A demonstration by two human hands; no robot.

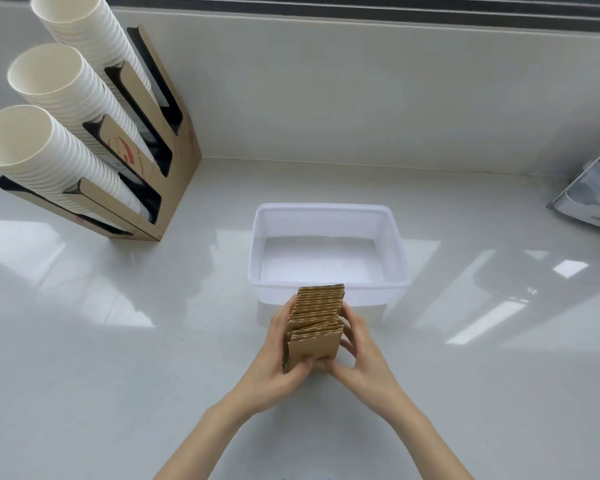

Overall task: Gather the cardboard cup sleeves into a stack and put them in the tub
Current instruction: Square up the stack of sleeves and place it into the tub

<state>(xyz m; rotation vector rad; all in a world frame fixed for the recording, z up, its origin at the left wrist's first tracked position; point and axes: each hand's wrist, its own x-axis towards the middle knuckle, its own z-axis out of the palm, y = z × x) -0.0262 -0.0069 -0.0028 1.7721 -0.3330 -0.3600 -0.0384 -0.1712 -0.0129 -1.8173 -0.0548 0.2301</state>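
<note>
Both hands form the grip: my left hand [274, 355] presses one side and my right hand [357, 351] the other of a brown stack of flattened corrugated cardboard cup sleeves [317, 320], thumbs closed on the nearest sleeve. The stack stands on edge and fans slightly, its far end reaching the near rim of the empty translucent white rectangular plastic tub [326, 251]; whether its base rests on the glossy white table [118, 341] I cannot tell. Gathering appears complete, and transfer is the step in hand. The next move likely calls for even squeezing so no middle sleeve slips, then a lift over the near wall and a lowering into the tub. Well apart, far left, a cardboard dispenser rack [174, 188] holds three columns of white paper cups [66, 84].
</note>
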